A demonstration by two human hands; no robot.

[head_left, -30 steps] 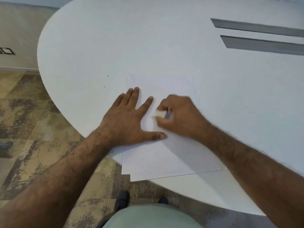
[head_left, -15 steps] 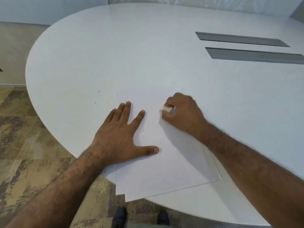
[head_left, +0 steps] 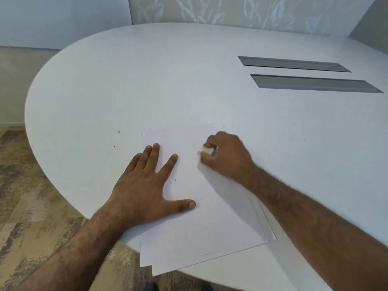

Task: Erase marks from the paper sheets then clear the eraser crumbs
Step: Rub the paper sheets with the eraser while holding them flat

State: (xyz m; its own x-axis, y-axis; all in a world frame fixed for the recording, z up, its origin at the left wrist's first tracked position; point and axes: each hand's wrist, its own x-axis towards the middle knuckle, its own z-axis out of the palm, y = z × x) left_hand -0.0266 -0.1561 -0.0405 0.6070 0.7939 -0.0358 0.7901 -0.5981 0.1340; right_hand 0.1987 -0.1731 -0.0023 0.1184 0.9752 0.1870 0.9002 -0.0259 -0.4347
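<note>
Eraser on the page, sheets pinned flat.
Left hand [head_left: 140, 185] fingers spread, pressing the paper sheets [head_left: 210, 227]; right hand [head_left: 225, 157] fingers curled, pinching the eraser [head_left: 206, 150] against the top sheet.

Premises: office meeting room. Evidence: a large white table [head_left: 189, 80] with a rounded end, of conference type, carrying two long grey recessed slots [head_left: 294, 64] set in its top, of the kind used for cable access. Patterned brown and beige carpet [head_left: 25, 196] covers the floor. A pale panel with a leaf pattern [head_left: 231, 11] stands behind the table.
</note>
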